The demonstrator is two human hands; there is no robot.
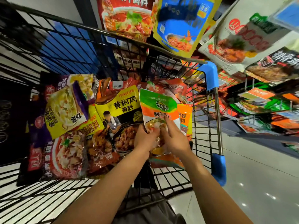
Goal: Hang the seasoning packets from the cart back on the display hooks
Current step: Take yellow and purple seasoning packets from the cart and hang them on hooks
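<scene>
1. A person's two hands hold a green-and-orange seasoning packet [157, 110] upright above a wire shopping cart [208, 120], over the right half of the basket.
2. The packet has a green band across its top, an orange band below it with dark characters, and a picture of food on its lower half; its surface is glossy and slightly crumpled.
3. The left hand [144, 139] grips the packet's lower left edge, fingers curled round the plastic.
4. The right hand [174, 138] pinches the lower middle of the packet, its fingers [166, 122] lying across the food picture.
5. Beneath and to the left, more packets lie heaped in the cart: a yellow-and-black packet [123, 110] showing a cook and a pan of meat, a yellow noodle packet [64, 110] tilted over it, and a red packet [68, 152] nearest the left wall.
6. An orange packet [184, 117] stands just behind the held one, against the cart's right side.
7. Overhead, a red packet of soup seasoning [127, 18] and a blue-and-yellow packet [184, 23] hang on display, with further racks of packets [258, 101] at the right.
</scene>
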